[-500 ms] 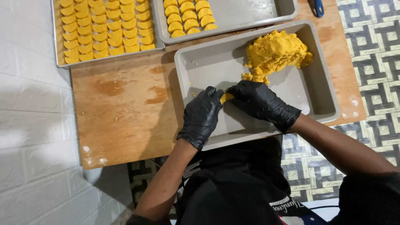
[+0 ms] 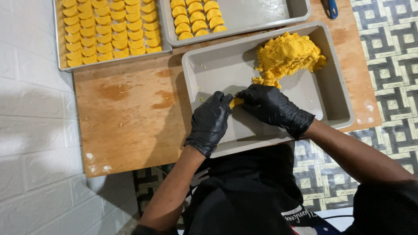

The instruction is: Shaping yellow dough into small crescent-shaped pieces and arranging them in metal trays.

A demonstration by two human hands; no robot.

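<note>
Underneath, a wooden board (image 2: 130, 117) (stained) meets patterned floor (image 2: 387, 65).

Left hand (image 2: 210, 123): covered by a black disposable glove, glossy and creased, cuff ending at the wrist. Right hand (image 2: 273, 108): same black glove. Forearms uncovered. Torso: black garment with small pale script lettering near the hem.

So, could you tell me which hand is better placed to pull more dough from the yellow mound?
Probably the right hand: it lies nearer the dough mound, while the left hand sits farther away, both pinching the small dough piece.
</note>
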